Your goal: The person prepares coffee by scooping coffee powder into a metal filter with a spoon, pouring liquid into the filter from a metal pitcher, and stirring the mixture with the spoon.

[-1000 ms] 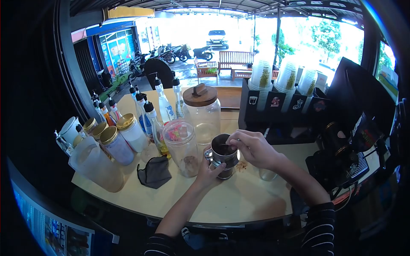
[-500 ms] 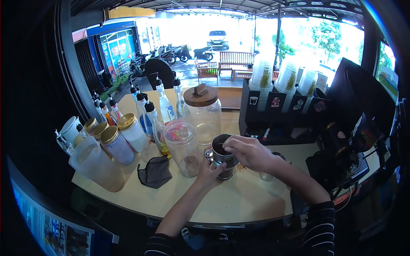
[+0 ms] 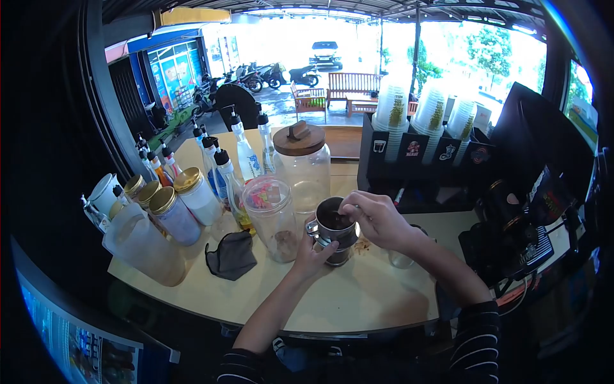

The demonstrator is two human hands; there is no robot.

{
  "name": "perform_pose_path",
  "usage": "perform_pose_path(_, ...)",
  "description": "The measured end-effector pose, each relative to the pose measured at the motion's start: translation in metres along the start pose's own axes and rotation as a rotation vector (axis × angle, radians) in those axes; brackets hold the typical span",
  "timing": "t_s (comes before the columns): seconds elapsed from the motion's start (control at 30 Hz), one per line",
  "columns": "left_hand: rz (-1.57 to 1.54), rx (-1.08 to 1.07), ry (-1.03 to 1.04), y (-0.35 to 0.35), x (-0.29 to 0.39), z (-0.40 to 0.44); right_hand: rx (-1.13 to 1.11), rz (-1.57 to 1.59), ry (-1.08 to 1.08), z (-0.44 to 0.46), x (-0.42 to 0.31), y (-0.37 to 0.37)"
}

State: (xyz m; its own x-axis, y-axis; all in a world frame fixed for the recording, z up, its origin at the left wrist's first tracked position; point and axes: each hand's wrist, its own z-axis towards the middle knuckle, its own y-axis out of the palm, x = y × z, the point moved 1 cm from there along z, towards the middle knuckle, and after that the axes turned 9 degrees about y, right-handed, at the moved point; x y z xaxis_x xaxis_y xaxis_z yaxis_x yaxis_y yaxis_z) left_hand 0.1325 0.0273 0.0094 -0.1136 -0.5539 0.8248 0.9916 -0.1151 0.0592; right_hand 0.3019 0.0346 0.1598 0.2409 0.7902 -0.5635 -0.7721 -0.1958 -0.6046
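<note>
My left hand (image 3: 313, 255) is wrapped round the side of a shiny metal cup (image 3: 345, 238) with a handle, which stands upright on the table. Dark contents show inside its mouth. Above the rim, the fingers of my right hand (image 3: 378, 219) are pinched together and point down into the cup; what they grip is mostly hidden. Just left of the cup is a clear plastic jar (image 3: 272, 221) with some brown matter at its bottom. Brown crumbs (image 3: 362, 245) lie beside the cup. A small clear glass (image 3: 401, 257) sits partly behind my right forearm.
A wooden-lidded glass jar (image 3: 302, 169) stands behind the cup. Pump bottles (image 3: 249, 153), gold-lidded jars (image 3: 173, 214), a translucent pitcher (image 3: 146, 246) and a dark cloth (image 3: 231, 257) occupy the left side. Right are a black cup holder (image 3: 409, 169) with stacked plastic cups and a black machine (image 3: 505, 224).
My right hand has shifted slightly over the cup's mouth, and the cup tilts or shifts a little. My left hand keeps its hold. The view has moved slightly.
</note>
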Motion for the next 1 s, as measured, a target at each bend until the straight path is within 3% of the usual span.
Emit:
perform_pose_path(0.1,0.040,-0.002,0.012,0.000,0.004,-0.001,0.022,-0.150,0.022,0.005,-0.004,-0.002)
perform_pose_path(0.2,0.003,-0.005,-0.003,0.002,0.009,0.001,-0.041,0.010,0.069,0.003,-0.002,0.003)
perform_pose_path(0.4,0.058,-0.010,0.028,0.000,0.003,-0.001,0.055,-0.084,0.015,0.007,0.001,0.003)
perform_pose_path(0.5,0.052,-0.010,0.031,0.002,0.006,0.001,-0.003,-0.021,0.018,0.002,-0.008,0.002)
perform_pose_path(0.67,-0.249,0.026,0.011,0.010,0.016,-0.001,0.031,-0.067,0.052,0.002,-0.001,0.002)
perform_pose_path(1.0,0.032,-0.044,0.095,-0.003,-0.012,-0.001,0.076,-0.021,0.095,0.008,-0.005,0.006)
